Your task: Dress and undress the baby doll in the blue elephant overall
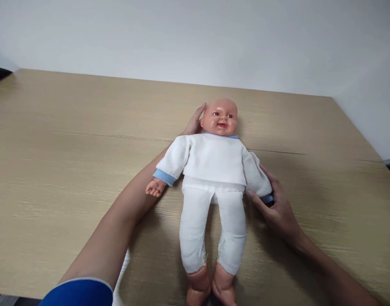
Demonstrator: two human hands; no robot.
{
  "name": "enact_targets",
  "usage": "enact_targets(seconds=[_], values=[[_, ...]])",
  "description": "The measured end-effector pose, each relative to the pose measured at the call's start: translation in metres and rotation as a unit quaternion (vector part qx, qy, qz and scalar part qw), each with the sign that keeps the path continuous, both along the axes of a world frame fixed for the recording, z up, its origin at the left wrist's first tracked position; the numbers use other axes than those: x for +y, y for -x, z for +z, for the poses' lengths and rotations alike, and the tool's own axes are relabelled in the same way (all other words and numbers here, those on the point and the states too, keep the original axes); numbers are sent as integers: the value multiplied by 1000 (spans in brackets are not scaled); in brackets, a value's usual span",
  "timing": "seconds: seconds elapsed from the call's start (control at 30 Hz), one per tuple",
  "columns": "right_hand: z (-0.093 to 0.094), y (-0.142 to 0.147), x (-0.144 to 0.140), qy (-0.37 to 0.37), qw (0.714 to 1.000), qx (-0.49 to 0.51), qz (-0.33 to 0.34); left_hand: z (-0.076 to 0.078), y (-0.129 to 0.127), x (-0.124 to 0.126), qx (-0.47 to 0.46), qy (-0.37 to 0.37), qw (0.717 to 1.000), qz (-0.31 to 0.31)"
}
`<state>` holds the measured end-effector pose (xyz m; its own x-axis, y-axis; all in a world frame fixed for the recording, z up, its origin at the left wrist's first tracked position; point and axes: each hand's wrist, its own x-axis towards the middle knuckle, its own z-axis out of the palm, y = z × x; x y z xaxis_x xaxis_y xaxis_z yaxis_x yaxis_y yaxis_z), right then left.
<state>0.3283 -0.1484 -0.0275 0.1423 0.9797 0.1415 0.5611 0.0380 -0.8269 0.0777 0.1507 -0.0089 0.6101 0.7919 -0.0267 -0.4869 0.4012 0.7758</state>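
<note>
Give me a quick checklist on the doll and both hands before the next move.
1. Baby doll lies flat on its back on the wooden table: ok.
2. Left hand supports the doll's head from the side: ok.
3. Right hand grips the sleeve cuff: ok.
4. White top fully on, both arms in sleeves: ok.
5. White trousers pulled up to the waist: ok.
6. Doll's hand inside the gripped sleeve: cannot tell, hidden.

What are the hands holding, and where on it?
The right hand grips the doll by its sleeve cuff. The left hand cups beside its head.
</note>
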Motion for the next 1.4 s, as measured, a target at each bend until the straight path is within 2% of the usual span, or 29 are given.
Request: enact_targets(seconds=[0.23, 0.57, 0.77, 0.87, 1.0, 1.27, 1.4], values=[[2, 0, 1, 11, 1000, -2, 5, 10, -4, -12, -6, 46, 999, 23], [2, 0, 1, -1, 1000, -10, 4, -9, -8, 5, -33, 83, 994, 59], [4, 0, 1, 5, 1000, -9, 4, 11, -9, -13, -44, 99, 991, 83], [5, 0, 1, 10, 1000, -6, 1, 21, -5, -23, -41, 79, 994, 65], [6, 0, 2, 8, 1000, -14, 4, 27, -2, -27, -43, 58, 996, 53], [10, 2, 2, 20, 999, -28, 0, 21, -1, -21, -38, 61, 997, 40], [9, 2, 2, 17, 999, -30, -3, 15, -4, -17, -41, 69, 995, 60]])
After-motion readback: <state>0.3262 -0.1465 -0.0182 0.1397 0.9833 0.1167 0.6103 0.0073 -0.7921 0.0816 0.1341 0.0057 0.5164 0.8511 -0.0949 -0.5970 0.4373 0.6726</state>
